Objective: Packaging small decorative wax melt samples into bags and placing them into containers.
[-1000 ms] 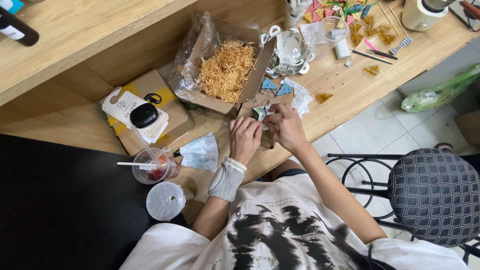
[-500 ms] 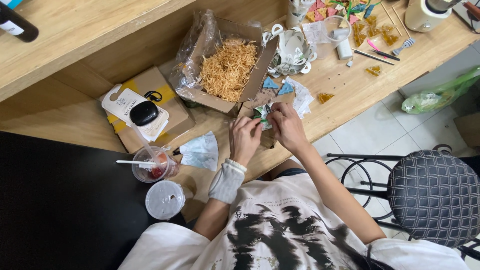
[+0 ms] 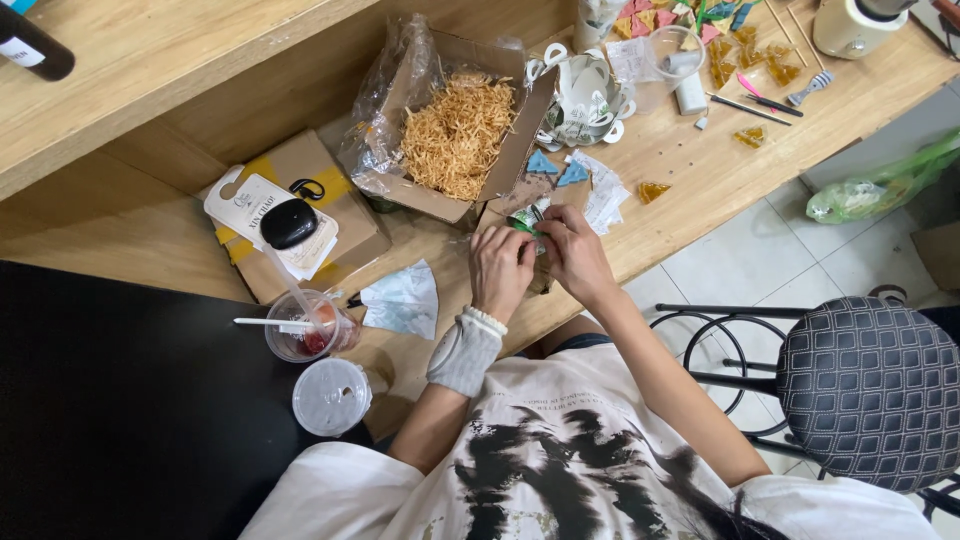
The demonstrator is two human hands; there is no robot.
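Note:
My left hand (image 3: 500,268) and my right hand (image 3: 572,250) meet over the wooden table (image 3: 690,150), both pinching a small green and white object (image 3: 526,220) between the fingertips. A grey wrist wrap covers my left forearm. Just beyond the hands stands an open cardboard box (image 3: 505,165) filled with tan shredded paper (image 3: 458,130), with clear plastic draped over its left side. Small blue paper triangles (image 3: 556,168) lie beside the box.
A taped brown box (image 3: 330,215) carries a card and a black pod-shaped item (image 3: 288,222). A plastic cup (image 3: 300,328) with a straw and a separate lid (image 3: 331,396) stand at the left. A stool (image 3: 868,390) is at the right. Coloured paper bits and pens lie far right.
The hands stay together on the small object, with only slight finger shifts. The view has barely moved.

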